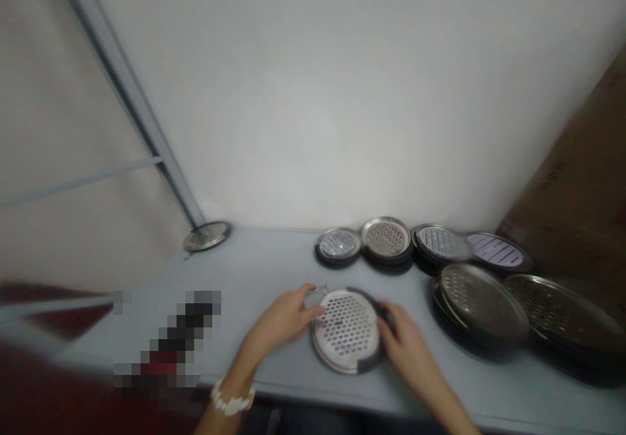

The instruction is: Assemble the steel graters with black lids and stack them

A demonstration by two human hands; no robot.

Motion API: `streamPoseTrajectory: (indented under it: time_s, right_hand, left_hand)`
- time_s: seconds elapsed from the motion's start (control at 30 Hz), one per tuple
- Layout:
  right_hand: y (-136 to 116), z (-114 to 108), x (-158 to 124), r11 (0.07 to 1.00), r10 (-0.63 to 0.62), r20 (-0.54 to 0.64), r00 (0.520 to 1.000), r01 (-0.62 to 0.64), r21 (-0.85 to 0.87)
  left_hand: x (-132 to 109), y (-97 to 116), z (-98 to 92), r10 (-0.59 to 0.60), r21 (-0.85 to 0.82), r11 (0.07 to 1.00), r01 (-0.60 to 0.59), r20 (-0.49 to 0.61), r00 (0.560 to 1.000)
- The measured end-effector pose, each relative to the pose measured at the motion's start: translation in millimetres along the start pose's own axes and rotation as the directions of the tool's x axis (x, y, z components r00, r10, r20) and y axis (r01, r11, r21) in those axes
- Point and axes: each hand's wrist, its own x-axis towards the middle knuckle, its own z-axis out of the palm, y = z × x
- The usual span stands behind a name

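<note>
A round perforated metal grater disc point(345, 330) with a dark rim lies on the grey table point(259, 272) near its front edge. My left hand point(281, 321) pinches the disc's left edge, close to a small wire ring. My right hand point(405, 344) grips the dark rim on the disc's right side. Both hands have their fingers closed on the disc. A white beaded bracelet point(232, 401) sits on my left wrist.
Stacks of similar perforated discs point(386, 238) line the back of the table, with larger ones point(482, 301) at the right. A lone disc point(207, 235) lies at the back left corner. A brown cardboard box point(581, 194) stands at right. A pixelated patch covers the table's left.
</note>
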Motion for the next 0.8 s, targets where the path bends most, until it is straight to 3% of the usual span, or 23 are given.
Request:
streamPoseTrajectory:
  time_s: [0.07,0.13,0.4,0.5,0.6,0.7,0.8]
  right_hand:
    - [-1,0,0,1.000,0.000,0.017,1.000,0.000,0.012]
    - [-3,1,0,1.000,0.001,0.021,1.000,-0.002,0.015]
    - [-11,1,-1,0.994,0.036,0.007,0.999,-0.036,0.101]
    - [-10,-5,0,0.985,0.047,0.001,0.999,-0.047,0.165]
    - [-16,-16,-1,0.952,0.052,0.071,0.996,-0.071,0.299]
    - [-32,-30,-4,0.931,-0.047,0.105,0.993,0.006,0.364]
    - [-48,-41,-8,0.952,-0.131,0.099,0.986,0.097,0.290]
  left_hand:
    - [-2,-4,-1.0,-0.001,-0.107,0.994,0.016,0.140,0.990]
    - [-1,-5,2.1,0.017,-0.160,0.987,0.016,0.200,0.980]
    - [6,3,16.3,0.065,-0.122,0.991,-0.046,0.151,0.986]
    - [6,3,17.2,0.093,-0.169,0.983,-0.078,0.083,0.992]
    - [8,1,18.9,0.118,-0.226,0.967,-0.114,0.008,0.993]
    - [9,-1,24.9,0.117,-0.222,0.969,-0.107,0.034,0.992]
    - [11,-1,35.9,0.121,-0.269,0.960,-0.082,0.131,0.984]
